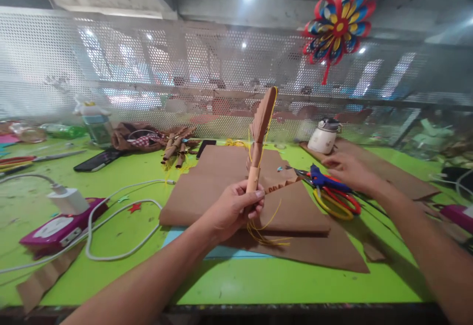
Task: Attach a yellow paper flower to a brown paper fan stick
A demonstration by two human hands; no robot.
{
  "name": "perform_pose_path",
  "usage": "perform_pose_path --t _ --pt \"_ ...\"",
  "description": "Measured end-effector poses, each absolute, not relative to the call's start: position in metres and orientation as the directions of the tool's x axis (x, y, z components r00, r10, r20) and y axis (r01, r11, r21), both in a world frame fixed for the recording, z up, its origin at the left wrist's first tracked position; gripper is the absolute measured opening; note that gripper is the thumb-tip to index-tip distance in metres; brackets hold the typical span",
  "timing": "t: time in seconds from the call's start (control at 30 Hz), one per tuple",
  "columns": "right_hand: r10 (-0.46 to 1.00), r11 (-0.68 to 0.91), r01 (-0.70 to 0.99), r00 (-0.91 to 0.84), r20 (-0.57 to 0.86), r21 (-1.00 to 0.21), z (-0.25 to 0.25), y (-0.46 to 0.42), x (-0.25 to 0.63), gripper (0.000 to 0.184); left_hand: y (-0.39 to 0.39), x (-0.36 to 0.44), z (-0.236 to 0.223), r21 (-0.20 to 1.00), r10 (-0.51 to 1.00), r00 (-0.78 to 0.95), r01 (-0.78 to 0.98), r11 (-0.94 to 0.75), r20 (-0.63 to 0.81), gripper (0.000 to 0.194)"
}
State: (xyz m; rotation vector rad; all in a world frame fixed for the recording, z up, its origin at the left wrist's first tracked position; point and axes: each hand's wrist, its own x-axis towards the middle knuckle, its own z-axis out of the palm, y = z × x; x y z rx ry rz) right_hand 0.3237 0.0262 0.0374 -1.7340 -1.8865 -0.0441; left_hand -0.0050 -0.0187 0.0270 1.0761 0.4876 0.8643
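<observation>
The brown fan [260, 131] (pleated, yellow-threaded) is held nearly upright in the left hand [240, 201]; the blue glue gun [325, 179] is overlapped by red-and-yellow handles.

A head-worn camera looks forward across the green table [229, 285] to what seems perforated mesh [207, 63].

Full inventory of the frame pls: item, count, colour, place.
Pleated paper piece: 1, brown, raised at centre
Brown paper: several layers, brown, table centre
Scissors: at least 2, red and yellow handles, left and right
Blue tool: 1, blue, right
Paper rolls: several, brown, back left
Flask: 1, white, back right
Phone: 1, black, left
Power strip: 1, purple, left
Charger: 1, white, on strip
Flower ornament: 1, multicoloured, upper right
Screen: 1, grey, behind table
Table: 1, green, below
Other clutter: too blurred to count
Left hand: 1, holding piece
Right hand: 1, by blue tool
</observation>
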Motion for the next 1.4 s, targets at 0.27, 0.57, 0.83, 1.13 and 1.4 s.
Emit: perform_pose_path --t 0.27,0.57,0.83,1.13,1.4 --pt "0.921 0.381 0.272 -0.193 0.338 -0.884 0.047 -0.032 0.165 0.025 -0.019 0.0 0.023 0.907 0.888 0.443 -0.413 0.085 0.119 0.016" --pt "0.891 0.447 0.154 0.01 0.454 -0.881 0.035 -0.029 0.149 0.019 -0.017 0.0 0.02 0.917 0.924 0.361 -0.398 0.029 0.128 0.02" --pt "0.855 0.512 0.164 -0.011 0.518 -0.843 0.027 -0.027 0.147 0.019 -0.019 0.003 0.025 0.902 0.943 0.324 -0.425 0.076 0.073 0.025" --pt "0.824 0.528 0.317 0.032 0.565 -0.788 0.026 -0.027 0.15 0.015 -0.022 0.004 0.023 0.895 0.919 0.381 -0.439 0.081 0.104 0.022" --pt "0.782 0.607 0.304 -0.066 0.62 -0.734 0.051 -0.034 0.165 0.008 -0.023 0.001 0.021 0.881 0.849 0.524 -0.43 0.198 0.066 0.02"
